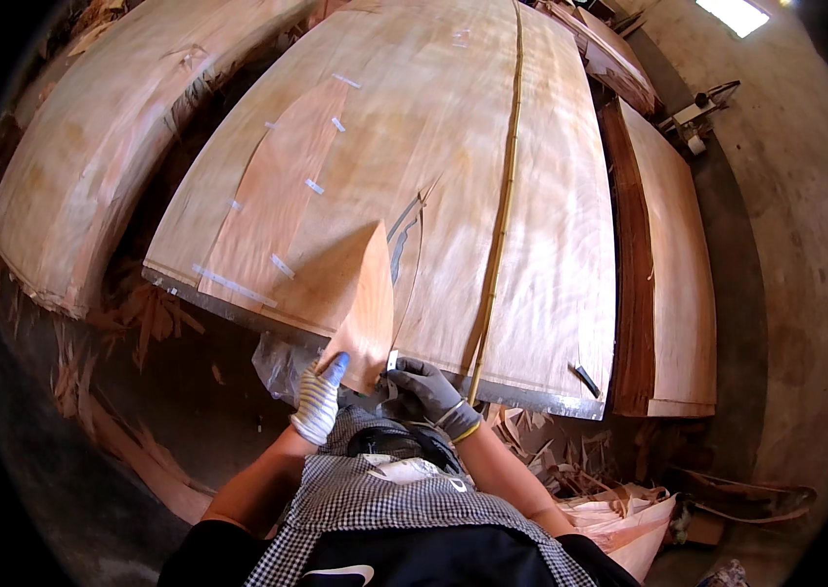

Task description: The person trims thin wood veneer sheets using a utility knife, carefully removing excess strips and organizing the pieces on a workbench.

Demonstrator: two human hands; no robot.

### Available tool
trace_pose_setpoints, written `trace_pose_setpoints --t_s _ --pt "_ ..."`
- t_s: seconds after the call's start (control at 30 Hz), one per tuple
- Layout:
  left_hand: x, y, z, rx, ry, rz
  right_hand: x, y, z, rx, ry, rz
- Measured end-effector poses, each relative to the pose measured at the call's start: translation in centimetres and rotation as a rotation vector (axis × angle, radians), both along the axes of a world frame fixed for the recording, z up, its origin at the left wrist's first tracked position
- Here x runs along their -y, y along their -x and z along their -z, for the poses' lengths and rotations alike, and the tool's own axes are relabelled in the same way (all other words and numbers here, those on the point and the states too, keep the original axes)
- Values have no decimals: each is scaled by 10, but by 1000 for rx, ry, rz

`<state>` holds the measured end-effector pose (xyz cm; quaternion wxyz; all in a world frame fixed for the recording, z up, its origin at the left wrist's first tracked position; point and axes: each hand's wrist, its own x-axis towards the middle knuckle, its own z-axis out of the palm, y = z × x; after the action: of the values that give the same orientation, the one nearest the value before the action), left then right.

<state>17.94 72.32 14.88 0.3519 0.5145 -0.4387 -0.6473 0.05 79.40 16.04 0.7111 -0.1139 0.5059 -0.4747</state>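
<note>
My left hand (318, 399), in a striped glove with blue fingertips, grips the lower end of a pointed veneer strip (371, 298), thumb on top. The strip stands raised off a large veneer sheet (453, 176), its tip away from me. My right hand (425, 391), in a grey glove, pinches a small white strip (392, 360) at the sheet's near edge, beside the veneer strip. Beyond lies a split with a dark gap (402, 235) in the sheet. To the left, a reddish veneer patch (282, 176) is fixed with several short white tape pieces (314, 186).
A long bamboo rod (506, 196) runs lengthwise over the sheet. A black-handled tool (585, 380) lies at its near right corner. Other veneer stacks stand left (120, 127) and right (678, 254). Veneer scraps (619, 519) litter the floor; a clear plastic bag (277, 364) hangs near my left hand.
</note>
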Motion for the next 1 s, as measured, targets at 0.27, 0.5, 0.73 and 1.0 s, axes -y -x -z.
trace_pose_setpoints --t_s 0.27,0.5,0.73,1.0 --pt "27 45 54 707 964 544 10 32 -37 -650 231 172" --pt "-5 7 120 952 1071 746 5 56 -1 -648 130 105" --pt "-72 -216 121 1497 381 1319 12 50 78 -550 -86 -122" --pt "99 -41 23 955 851 551 55 34 103 -459 -115 -72"
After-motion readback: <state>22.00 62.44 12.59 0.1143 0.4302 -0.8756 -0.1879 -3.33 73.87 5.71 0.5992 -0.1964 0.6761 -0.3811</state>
